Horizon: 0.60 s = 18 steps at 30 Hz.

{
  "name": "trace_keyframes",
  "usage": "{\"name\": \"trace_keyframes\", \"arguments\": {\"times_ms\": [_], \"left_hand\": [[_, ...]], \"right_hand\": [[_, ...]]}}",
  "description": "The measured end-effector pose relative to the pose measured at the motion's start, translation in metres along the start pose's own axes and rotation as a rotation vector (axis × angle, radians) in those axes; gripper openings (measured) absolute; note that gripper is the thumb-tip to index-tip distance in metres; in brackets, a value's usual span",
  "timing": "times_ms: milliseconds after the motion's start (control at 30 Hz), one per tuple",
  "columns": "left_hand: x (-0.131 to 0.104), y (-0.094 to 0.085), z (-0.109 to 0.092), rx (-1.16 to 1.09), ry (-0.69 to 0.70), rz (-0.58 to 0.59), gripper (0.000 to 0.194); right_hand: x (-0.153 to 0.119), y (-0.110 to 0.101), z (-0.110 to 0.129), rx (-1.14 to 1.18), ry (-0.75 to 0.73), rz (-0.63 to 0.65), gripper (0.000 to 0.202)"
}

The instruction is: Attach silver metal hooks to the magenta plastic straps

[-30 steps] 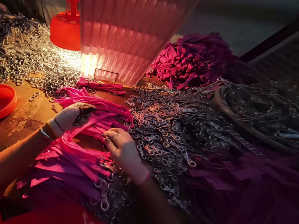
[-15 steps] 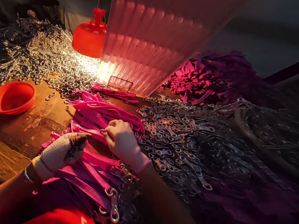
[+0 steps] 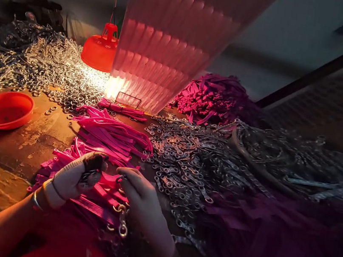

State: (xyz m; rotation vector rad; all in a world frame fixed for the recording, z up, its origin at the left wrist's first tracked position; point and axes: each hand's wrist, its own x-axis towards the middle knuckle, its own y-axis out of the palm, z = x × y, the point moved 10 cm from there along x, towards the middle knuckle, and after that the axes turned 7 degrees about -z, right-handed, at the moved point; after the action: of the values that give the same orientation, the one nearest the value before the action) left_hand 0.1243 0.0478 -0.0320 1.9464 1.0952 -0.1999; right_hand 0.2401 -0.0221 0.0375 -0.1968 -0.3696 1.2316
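Note:
My left hand [image 3: 79,175], in a pale glove with blackened fingertips, is closed at the centre. Whatever its curled fingers hold is hidden. To its right, the fingertips of my gloved right hand [image 3: 142,203] pinch the end of a pink strap [image 3: 109,178], where a small dark loop shows. Under and behind both hands lie more pink straps [image 3: 109,130] in bundles. Below the fingers, a metal clasp [image 3: 123,224] with a ring hangs at the end of a strap.
A red bowl [image 3: 3,111] stands at left. Metal clasps [image 3: 186,156] spread at right, with another heap [image 3: 49,63] at back left under a red lamp [image 3: 99,51]. A ribbed translucent panel [image 3: 156,57] leans behind. Pink straps [image 3: 214,98] are piled farther back.
My right hand has drawn back from the far strap bundle toward me, bringing a strap end beside my left hand. My left hand stays closed. The view has shifted slightly rightward.

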Motion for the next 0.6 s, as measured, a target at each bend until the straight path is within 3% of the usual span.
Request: {"name": "trace_keyframes", "arguments": {"times_ms": [100,267,433,533,600], "left_hand": [[-0.005,0.006,0.004,0.146,0.108,0.023,0.021],[-0.017,0.029,0.012,0.425,0.151,0.075,0.033],[-0.024,0.035,0.002,0.848,0.267,0.049,0.023],[-0.021,0.042,-0.001,1.069,0.367,0.070,0.020],[-0.019,0.051,0.002,1.155,0.437,0.151,0.015]], "right_hand": [[-0.006,-0.012,0.005,-0.136,-0.055,-0.090,0.025],[-0.008,0.003,0.027,-0.628,-0.255,-0.070,0.023],[-0.019,0.015,0.041,-1.141,-0.487,-0.102,0.021],[-0.028,0.018,0.042,-1.245,-0.596,-0.135,0.025],[-0.028,0.015,0.037,-1.204,-0.574,-0.141,0.023]]}}
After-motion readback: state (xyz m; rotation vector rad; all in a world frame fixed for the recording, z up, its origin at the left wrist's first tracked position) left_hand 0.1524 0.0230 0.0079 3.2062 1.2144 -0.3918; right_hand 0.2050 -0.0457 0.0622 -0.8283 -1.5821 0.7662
